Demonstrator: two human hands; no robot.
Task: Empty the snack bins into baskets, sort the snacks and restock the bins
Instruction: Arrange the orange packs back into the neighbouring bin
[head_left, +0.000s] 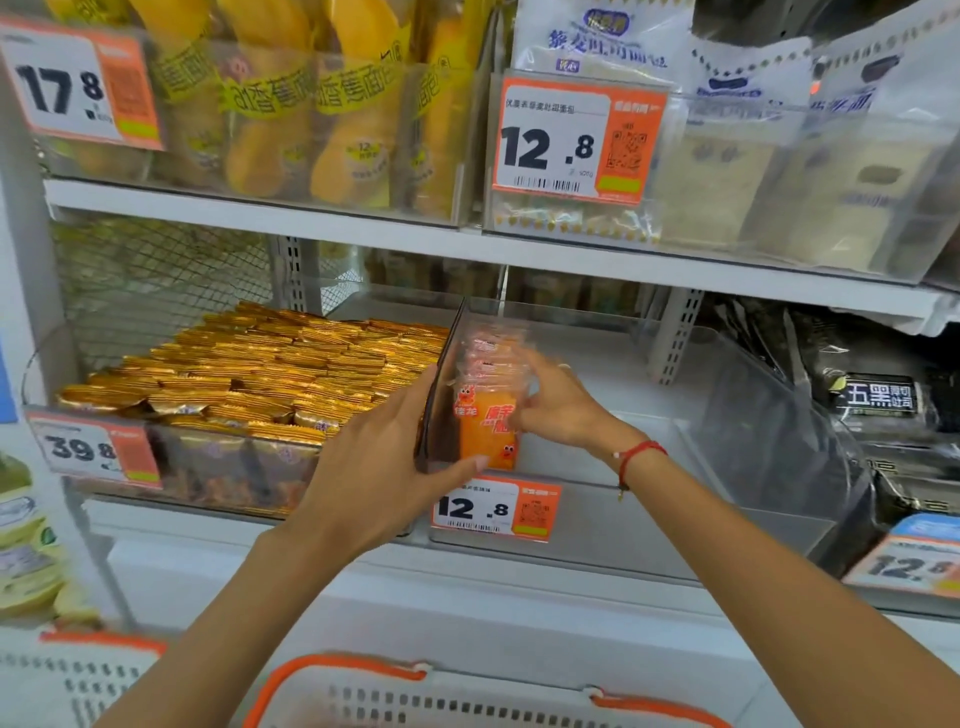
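Two hands at frame centre: the right grip (558, 402) holds one row of orange snack packets (485, 415) in the clear bin (727, 415); the left grip (384, 462), fingers straight, presses its divider (436, 400). Two baskets (467, 696) sit below.

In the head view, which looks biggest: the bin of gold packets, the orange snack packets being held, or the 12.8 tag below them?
1. Clear bin of gold packets
2. Orange snack packets
3. Orange-and-white 12.8 price tag; close to the packets, so unsure.

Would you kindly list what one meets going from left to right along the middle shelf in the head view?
39.8 price tag → bin of gold-wrapped snacks → left hand → orange snack packs → right hand → mostly empty clear bin → black bread bags.
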